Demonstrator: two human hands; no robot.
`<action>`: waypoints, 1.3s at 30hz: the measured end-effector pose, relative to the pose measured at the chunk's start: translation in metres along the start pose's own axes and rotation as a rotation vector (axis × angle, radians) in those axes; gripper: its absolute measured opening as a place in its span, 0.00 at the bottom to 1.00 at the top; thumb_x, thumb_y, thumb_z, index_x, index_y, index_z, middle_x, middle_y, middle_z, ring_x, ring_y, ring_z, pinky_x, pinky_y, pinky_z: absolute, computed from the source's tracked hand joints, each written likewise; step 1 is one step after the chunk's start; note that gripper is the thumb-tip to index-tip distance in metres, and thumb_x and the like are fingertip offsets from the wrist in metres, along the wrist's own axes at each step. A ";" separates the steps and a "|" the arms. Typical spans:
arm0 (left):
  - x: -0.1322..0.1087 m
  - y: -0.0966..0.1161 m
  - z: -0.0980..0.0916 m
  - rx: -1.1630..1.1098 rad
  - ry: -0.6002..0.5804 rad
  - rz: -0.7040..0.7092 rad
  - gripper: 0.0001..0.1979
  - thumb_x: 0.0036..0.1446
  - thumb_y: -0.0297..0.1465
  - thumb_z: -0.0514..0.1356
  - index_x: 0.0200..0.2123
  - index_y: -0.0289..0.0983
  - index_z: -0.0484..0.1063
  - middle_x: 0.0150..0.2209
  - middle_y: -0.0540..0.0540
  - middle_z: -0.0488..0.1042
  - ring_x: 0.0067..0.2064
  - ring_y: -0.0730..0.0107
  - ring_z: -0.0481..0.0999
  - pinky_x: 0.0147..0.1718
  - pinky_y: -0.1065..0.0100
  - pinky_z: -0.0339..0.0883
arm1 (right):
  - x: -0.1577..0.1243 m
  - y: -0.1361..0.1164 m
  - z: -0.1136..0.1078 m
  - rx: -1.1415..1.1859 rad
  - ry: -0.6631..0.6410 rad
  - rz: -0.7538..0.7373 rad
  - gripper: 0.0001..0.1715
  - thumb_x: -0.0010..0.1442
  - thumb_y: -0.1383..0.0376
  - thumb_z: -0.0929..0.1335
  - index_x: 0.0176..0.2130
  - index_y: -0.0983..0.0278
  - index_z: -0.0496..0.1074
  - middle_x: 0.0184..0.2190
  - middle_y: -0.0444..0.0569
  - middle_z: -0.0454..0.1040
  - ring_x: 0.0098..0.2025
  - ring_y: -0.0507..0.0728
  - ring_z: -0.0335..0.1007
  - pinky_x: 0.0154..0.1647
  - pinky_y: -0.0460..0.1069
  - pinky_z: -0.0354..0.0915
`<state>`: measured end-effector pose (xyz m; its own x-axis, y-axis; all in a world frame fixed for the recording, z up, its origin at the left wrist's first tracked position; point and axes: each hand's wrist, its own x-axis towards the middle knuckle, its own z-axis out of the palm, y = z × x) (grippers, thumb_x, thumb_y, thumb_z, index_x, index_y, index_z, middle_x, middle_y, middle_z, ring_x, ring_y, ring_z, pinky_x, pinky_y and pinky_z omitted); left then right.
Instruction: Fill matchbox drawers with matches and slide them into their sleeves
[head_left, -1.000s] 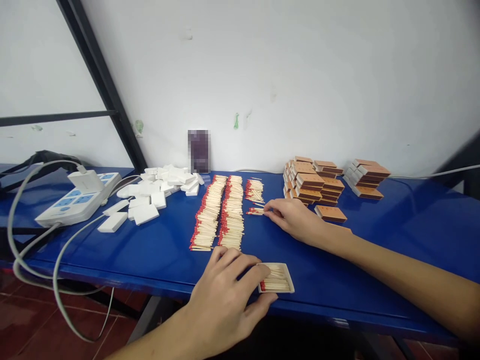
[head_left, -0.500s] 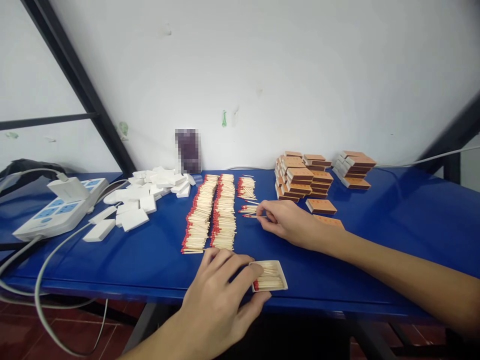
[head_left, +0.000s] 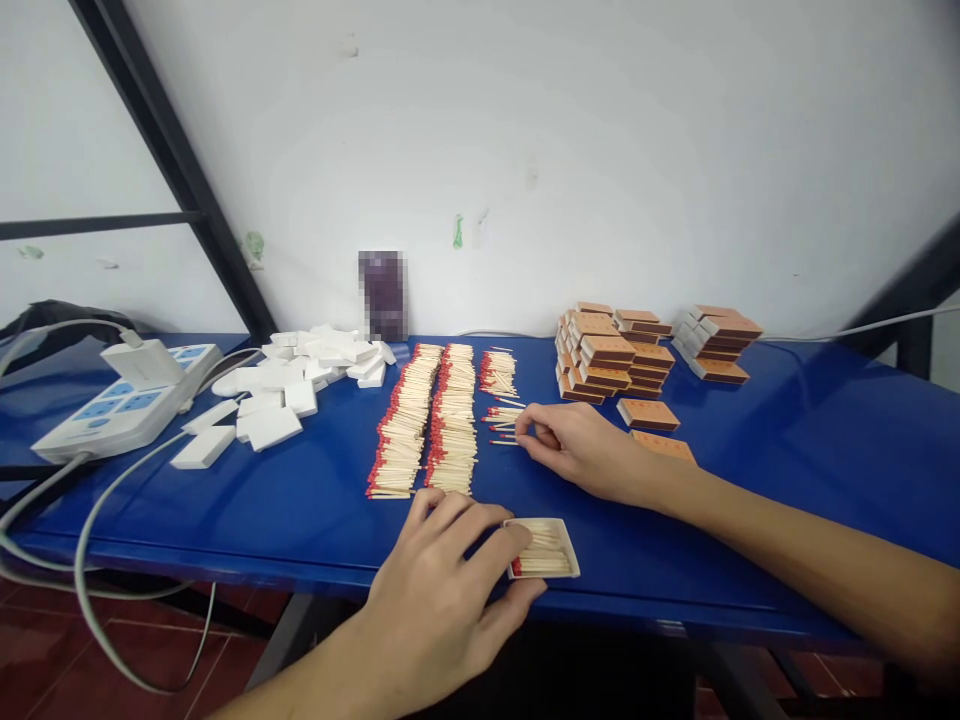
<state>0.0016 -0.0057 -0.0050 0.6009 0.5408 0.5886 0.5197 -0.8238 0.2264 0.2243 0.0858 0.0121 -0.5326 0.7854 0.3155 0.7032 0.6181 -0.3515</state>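
Left hand grips the tray — best held level — while the right hand curls at loose matches, hold unclear.

Workroom, plain; exact kind cannot be told. Shown by: worktop, blue; frame, black; wall, white, scuffed; floor, red tile; power strip, one, bearing plug, white; matches, loose, in rows; matchboxes, numerous, stacked.
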 end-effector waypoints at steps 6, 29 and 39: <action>0.000 0.001 0.000 0.011 0.009 0.005 0.06 0.65 0.30 0.60 0.45 0.38 0.71 0.43 0.46 0.77 0.40 0.61 0.72 0.42 0.58 0.60 | 0.005 -0.003 0.003 -0.026 0.003 0.050 0.07 0.64 0.66 0.63 0.35 0.63 0.70 0.21 0.39 0.65 0.21 0.50 0.57 0.27 0.46 0.53; -0.001 -0.001 0.001 0.017 -0.003 0.010 0.06 0.66 0.31 0.60 0.45 0.37 0.71 0.44 0.47 0.77 0.41 0.61 0.71 0.43 0.58 0.58 | 0.016 0.011 0.003 0.000 -0.025 -0.001 0.10 0.64 0.68 0.62 0.35 0.64 0.72 0.22 0.41 0.68 0.22 0.50 0.57 0.28 0.45 0.53; -0.001 -0.001 0.003 0.014 -0.001 0.019 0.06 0.66 0.30 0.59 0.44 0.37 0.71 0.44 0.47 0.76 0.41 0.61 0.70 0.43 0.59 0.56 | 0.015 0.012 0.001 0.087 -0.014 0.042 0.10 0.64 0.64 0.63 0.38 0.64 0.73 0.18 0.38 0.63 0.21 0.50 0.56 0.26 0.45 0.51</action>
<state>0.0026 -0.0052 -0.0079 0.6113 0.5254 0.5919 0.5164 -0.8315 0.2047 0.2241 0.1052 0.0114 -0.5101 0.8108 0.2870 0.6821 0.5846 -0.4393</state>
